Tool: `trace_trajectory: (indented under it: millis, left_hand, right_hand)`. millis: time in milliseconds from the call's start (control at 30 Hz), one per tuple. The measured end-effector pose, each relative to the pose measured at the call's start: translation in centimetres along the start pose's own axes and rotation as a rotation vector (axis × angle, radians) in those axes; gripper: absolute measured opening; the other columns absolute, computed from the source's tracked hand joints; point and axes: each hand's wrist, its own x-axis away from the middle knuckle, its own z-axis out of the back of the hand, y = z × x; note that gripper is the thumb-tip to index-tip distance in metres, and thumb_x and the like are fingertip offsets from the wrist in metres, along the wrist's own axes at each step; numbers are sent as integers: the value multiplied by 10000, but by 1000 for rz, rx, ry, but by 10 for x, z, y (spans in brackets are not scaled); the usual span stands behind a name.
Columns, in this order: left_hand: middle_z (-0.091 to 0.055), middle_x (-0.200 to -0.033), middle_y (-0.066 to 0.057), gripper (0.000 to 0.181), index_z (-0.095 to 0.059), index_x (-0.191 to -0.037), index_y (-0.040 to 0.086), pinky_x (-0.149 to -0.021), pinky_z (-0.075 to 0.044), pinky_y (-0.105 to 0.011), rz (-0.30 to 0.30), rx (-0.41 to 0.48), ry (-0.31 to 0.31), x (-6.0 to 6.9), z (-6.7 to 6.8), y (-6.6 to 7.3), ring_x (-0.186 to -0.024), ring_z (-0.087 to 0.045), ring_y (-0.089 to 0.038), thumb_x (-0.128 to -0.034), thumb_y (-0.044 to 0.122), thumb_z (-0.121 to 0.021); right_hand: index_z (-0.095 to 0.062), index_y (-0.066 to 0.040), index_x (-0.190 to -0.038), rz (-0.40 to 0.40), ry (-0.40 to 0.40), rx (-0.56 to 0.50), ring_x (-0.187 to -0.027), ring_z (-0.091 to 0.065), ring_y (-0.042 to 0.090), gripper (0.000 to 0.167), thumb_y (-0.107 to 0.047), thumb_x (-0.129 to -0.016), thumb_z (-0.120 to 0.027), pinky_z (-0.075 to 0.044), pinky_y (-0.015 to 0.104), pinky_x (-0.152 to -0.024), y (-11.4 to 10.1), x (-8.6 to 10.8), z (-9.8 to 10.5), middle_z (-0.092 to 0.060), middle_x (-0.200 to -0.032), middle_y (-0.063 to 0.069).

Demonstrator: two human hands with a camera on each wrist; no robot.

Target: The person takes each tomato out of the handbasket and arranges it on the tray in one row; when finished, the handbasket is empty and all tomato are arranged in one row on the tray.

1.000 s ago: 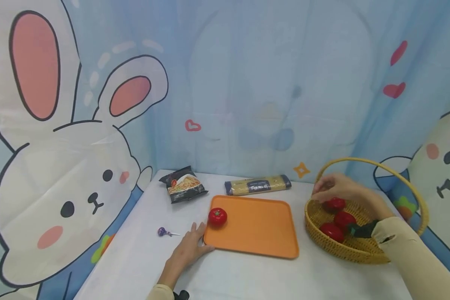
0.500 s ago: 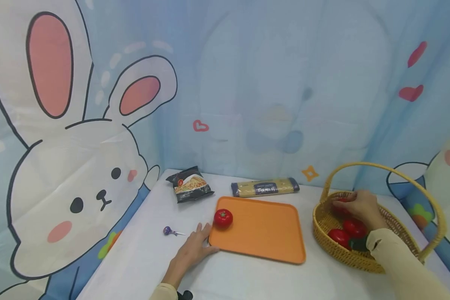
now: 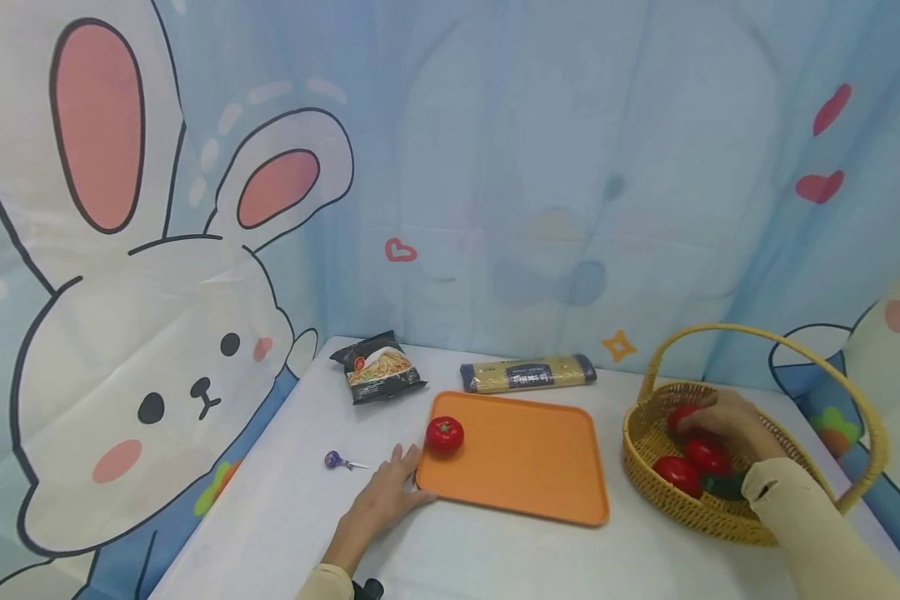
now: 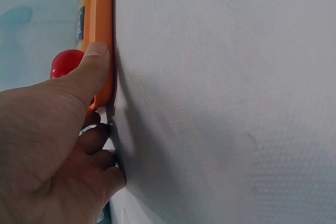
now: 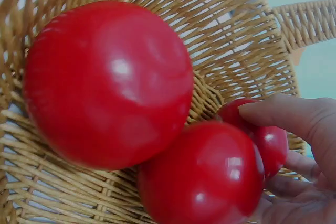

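Note:
An orange tray [image 3: 525,458] lies on the table with one red tomato [image 3: 445,436] at its left side. My left hand [image 3: 381,500] touches the tray's near left corner; in the left wrist view the thumb of the hand [image 4: 58,140] rests along the tray's edge [image 4: 102,19]. My right hand [image 3: 731,421] is inside the wicker basket [image 3: 690,517], its thumb and fingers around the farthest red tomato [image 5: 272,148]. Two other red tomatoes [image 5: 110,85] [image 5: 202,174] lie beside it in the basket.
Behind the tray lies a pack of noodles [image 3: 528,374], with a black snack bag [image 3: 381,367] at the back left. A lollipop [image 3: 334,460] is left of the tray. The basket's handle [image 3: 765,333] arches over it. A printed curtain hangs behind the table.
My right hand has gone down from the basket's far left rim onto the far tomato and grips it. The left hand keeps its place at the tray, while the view has shifted slightly.

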Motion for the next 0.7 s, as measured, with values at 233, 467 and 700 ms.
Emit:
trace_trajectory:
  millis: [233, 467, 700]
  left_hand:
    - [-309, -1709, -311, 863, -428, -1650, 54, -1196, -322, -766, -15, -2, 0, 0, 0, 0, -1511, -328, -634, -956, 372, -830]
    - [-308, -1713, -301, 868, -425, -1653, 64, -1206, -320, -752, -1, 0, -6, -1, -1, 1, -1524, -325, -613, -953, 377, -832]
    - [-313, -1708, -306, 866, -432, -1646, 49, -1209, -324, -745, 2, 5, -7, -1, 0, 1, -1524, -323, -614, -951, 369, -836]
  right_hand:
    - [-632, 213, -1082, 21, 6, -16, -833, -699, 329, 556, -172, -774, -888, -652, 443, -691, 4, 3, -5, -692, -955, 265]
    - [-478, 255, -1372, 152, 94, 84, -984, -687, 488, 887, -239, -785, -923, -659, 507, -728, -1, 18, -4, -592, -1215, 467]
    - [-445, 206, -1418, 192, 184, 102, -1081, -609, 591, 835, -148, -808, -892, -624, 582, -792, -22, 39, -2, -543, -1276, 482]
